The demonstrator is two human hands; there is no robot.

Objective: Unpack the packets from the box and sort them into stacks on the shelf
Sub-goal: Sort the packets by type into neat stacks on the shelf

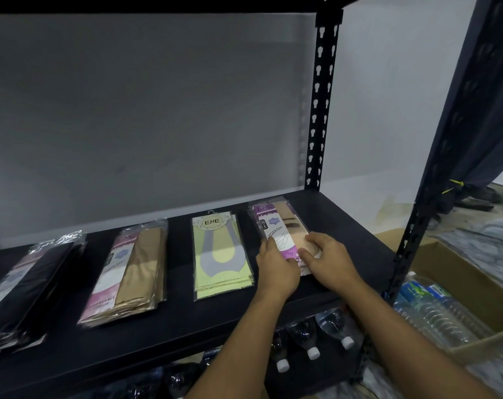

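Both hands rest on the rightmost stack: my left hand (276, 269) lies flat, fingers loosely curled over the near-left edge of the top purple-label packet (279, 234); my right hand (329, 259) presses its near-right corner, fingers bent, not closed around it. Left to right on the black shelf (187, 321): a black packet stack (28, 286), long axis running front to back, tilted toward the right at the far end; a tan packet stack (135, 269), pink label on the left side, same tilt; a yellow-green packet stack (221, 254), nearly straight, "ENE" header at the far end; then the purple-label stack, header far, leaning slightly left. A cardboard box (457, 272) sits on the floor, right of the shelf post.
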